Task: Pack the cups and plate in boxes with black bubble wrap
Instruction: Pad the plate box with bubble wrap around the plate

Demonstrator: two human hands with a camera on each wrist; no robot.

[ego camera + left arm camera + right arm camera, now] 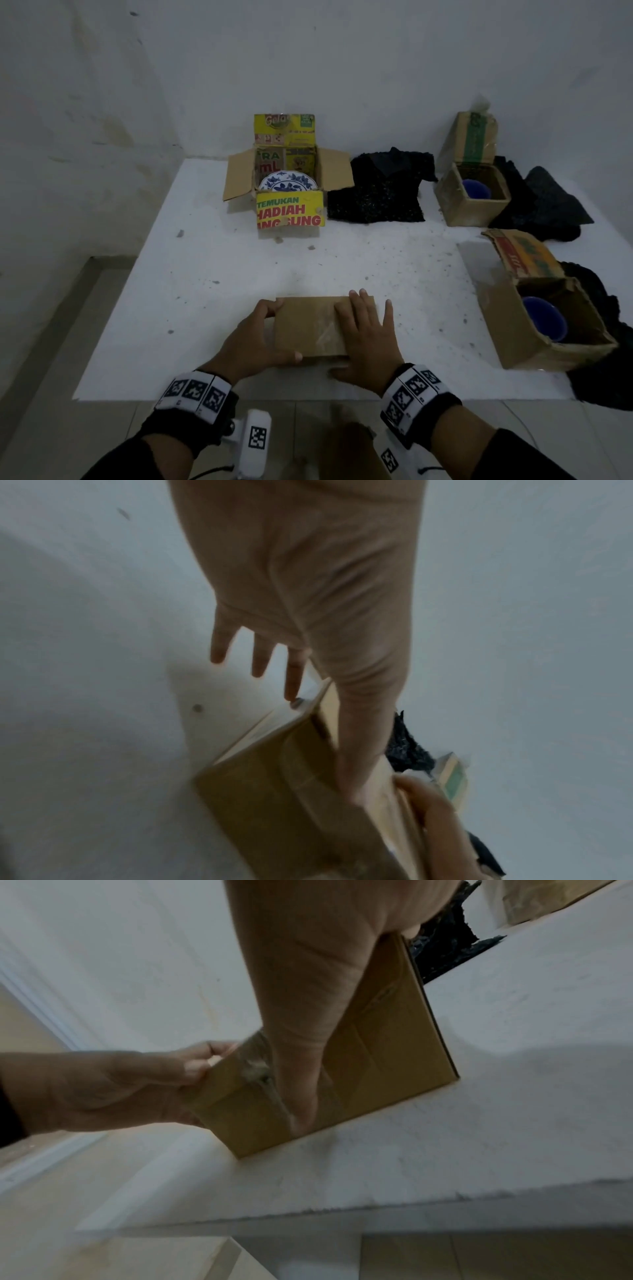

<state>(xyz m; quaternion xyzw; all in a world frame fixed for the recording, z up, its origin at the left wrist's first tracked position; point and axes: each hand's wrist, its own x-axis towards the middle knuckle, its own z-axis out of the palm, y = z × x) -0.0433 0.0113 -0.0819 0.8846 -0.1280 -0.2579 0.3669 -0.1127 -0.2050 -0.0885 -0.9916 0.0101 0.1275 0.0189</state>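
1. Head view: the closed brown box (317, 325) lies at the near edge of the white table (205, 274), and every place below is given from it. The left hand (255, 337) grips its left end, fingers curled over the far corner and thumb along the near edge. The right hand (364, 337) lies flat on its lid, fingers straight and spread. Judging from this, one box is being pressed shut, while the rest are not packed. Far behind it, the plate (287, 181) stands in the open yellow box (289, 192). To the right and beyond, a blue cup (544, 318) sits in the near open carton (548, 322) and another blue cup (476, 189) in the far open carton (471, 193). Sheets of black bubble wrap (375, 192) lie between the cartons. The next move probably calls for setting this box aside and wrapping one of the bare pieces.

2. Left wrist view: the thumb lies along the brown box's edge, with three fingers straight beyond its far side. The picture is blurred, so what the fingertips touch is unclear.

3. Right wrist view: the right thumb presses on the lid, and the left fingers pinch the box's end. What the box contains is hidden in every view.
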